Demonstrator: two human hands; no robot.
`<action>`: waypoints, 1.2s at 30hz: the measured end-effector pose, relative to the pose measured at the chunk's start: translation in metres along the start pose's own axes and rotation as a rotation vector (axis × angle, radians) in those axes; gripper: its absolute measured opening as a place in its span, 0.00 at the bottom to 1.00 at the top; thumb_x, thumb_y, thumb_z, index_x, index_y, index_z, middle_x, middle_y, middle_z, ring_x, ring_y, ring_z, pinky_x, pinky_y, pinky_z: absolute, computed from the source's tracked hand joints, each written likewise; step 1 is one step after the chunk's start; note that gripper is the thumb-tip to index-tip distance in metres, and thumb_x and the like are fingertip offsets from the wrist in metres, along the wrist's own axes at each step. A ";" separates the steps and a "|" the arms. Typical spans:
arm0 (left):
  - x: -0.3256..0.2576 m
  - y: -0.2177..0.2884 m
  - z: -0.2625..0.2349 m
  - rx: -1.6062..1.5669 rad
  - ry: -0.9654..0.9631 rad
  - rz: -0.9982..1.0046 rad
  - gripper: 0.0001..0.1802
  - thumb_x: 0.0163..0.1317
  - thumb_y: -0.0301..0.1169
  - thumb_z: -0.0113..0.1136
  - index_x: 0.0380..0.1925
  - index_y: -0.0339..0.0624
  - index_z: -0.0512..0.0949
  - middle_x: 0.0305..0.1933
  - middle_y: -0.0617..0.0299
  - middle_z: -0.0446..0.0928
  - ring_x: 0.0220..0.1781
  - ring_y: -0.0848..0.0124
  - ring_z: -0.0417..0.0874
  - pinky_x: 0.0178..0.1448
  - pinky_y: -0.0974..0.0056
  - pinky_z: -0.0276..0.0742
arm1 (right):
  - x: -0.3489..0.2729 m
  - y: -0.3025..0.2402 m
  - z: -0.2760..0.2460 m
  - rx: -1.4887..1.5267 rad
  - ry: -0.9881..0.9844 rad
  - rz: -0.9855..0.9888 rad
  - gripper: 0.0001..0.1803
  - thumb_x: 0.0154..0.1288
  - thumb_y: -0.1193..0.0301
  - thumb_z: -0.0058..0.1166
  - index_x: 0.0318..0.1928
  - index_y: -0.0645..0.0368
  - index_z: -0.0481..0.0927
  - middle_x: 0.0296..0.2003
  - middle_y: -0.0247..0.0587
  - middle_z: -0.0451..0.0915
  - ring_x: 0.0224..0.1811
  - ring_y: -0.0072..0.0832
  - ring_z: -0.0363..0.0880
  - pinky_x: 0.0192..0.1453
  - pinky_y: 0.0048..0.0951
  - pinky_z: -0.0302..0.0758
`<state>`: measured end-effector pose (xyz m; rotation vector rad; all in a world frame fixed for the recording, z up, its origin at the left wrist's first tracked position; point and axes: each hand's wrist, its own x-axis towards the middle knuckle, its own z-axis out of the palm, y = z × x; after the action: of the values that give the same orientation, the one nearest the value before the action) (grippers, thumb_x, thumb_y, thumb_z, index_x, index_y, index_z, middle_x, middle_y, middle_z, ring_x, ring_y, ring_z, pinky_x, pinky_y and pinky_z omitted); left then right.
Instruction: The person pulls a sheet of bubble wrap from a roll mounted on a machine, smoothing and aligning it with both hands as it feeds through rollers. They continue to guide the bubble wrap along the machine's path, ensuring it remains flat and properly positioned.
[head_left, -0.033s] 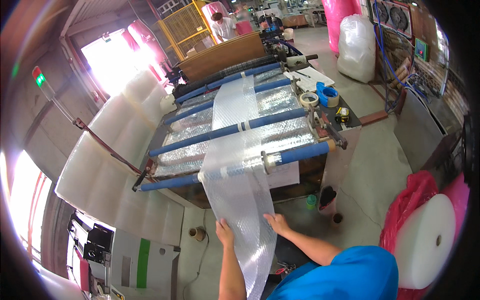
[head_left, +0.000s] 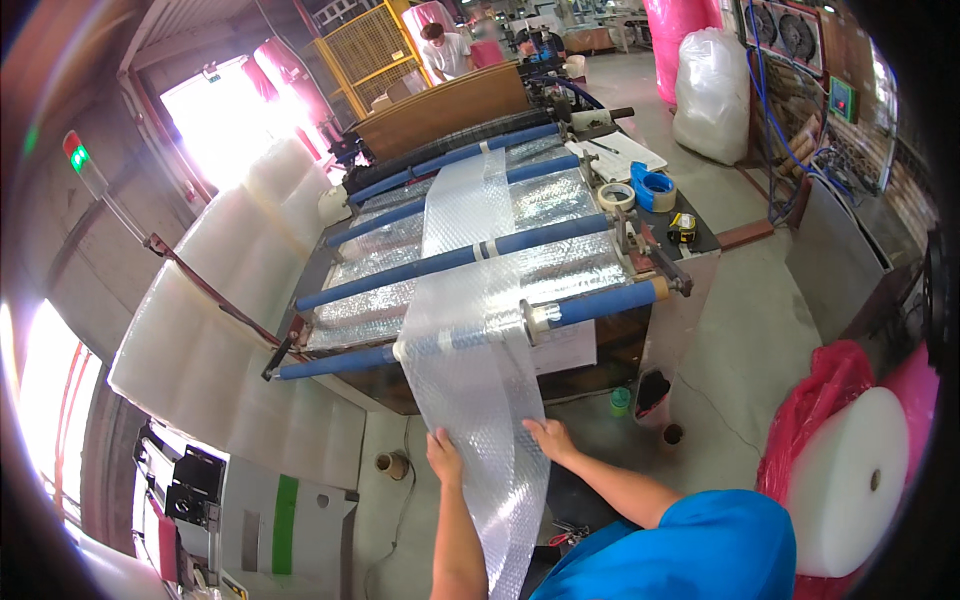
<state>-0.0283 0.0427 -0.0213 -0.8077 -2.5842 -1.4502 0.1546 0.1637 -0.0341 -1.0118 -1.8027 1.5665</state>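
A long clear strip of bubble wrap (head_left: pixel 470 400) runs off the blue rollers (head_left: pixel 460 262) of a machine and hangs down toward me. My left hand (head_left: pixel 444 458) grips its left edge, fingers closed round it. On the opposite edge, a bit higher, my right hand (head_left: pixel 550 438) pinches the film with the thumb on top. Between my hands the strip is spread fairly flat, and below them it falls toward my lap. A metal collar (head_left: pixel 531 318) sits on the front roller beside the strip. Silvery sheeting (head_left: pixel 560 275) covers the machine bed under the rollers.
Tape rolls (head_left: pixel 654 192), a yellow tape measure (head_left: pixel 683 228) and papers (head_left: pixel 630 160) lie on the machine's right side. A large white foam roll (head_left: pixel 850 485) stands at right, with stacked clear bundles (head_left: pixel 215 280) at left. Behind the machine, a person (head_left: pixel 447 52) stands.
Both hands have shifted very slightly up and left in the picture, still holding the bubble wrap. The whole view has moved a little with them.
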 end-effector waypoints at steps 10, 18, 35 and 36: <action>0.102 0.080 -0.002 -0.010 0.021 -0.123 0.28 0.55 0.53 0.46 0.31 0.32 0.71 0.30 0.47 0.73 0.35 0.57 0.73 0.42 0.58 0.66 | 0.078 -0.063 -0.006 0.128 0.233 -0.152 0.24 0.54 0.52 0.51 0.19 0.64 0.72 0.13 0.33 0.69 0.17 0.19 0.65 0.23 0.24 0.64; 0.008 0.038 -0.037 -0.040 -0.193 -0.284 0.43 0.33 0.59 0.64 0.37 0.30 0.70 0.37 0.48 0.74 0.41 0.60 0.75 0.46 0.61 0.68 | -0.001 -0.054 0.008 0.049 0.195 -0.175 0.24 0.54 0.54 0.50 0.22 0.67 0.73 0.15 0.44 0.71 0.18 0.27 0.68 0.27 0.32 0.65; -0.037 0.000 -0.080 0.110 -0.145 -0.271 0.25 0.52 0.51 0.52 0.30 0.35 0.71 0.28 0.48 0.75 0.33 0.57 0.77 0.37 0.58 0.69 | -0.080 -0.031 0.006 0.102 -0.084 -0.089 0.26 0.58 0.52 0.46 0.16 0.63 0.71 0.12 0.38 0.70 0.16 0.23 0.69 0.22 0.27 0.65; -0.038 0.001 -0.060 0.115 -0.129 -0.263 0.25 0.53 0.50 0.51 0.30 0.35 0.71 0.28 0.49 0.75 0.31 0.58 0.76 0.37 0.59 0.69 | -0.064 -0.002 0.004 0.025 -0.040 -0.113 0.26 0.57 0.52 0.46 0.16 0.64 0.71 0.12 0.42 0.70 0.16 0.27 0.70 0.23 0.30 0.66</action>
<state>-0.0065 -0.0211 0.0011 -0.5835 -2.9330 -1.3311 0.1876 0.1094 -0.0280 -0.8579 -1.8300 1.5469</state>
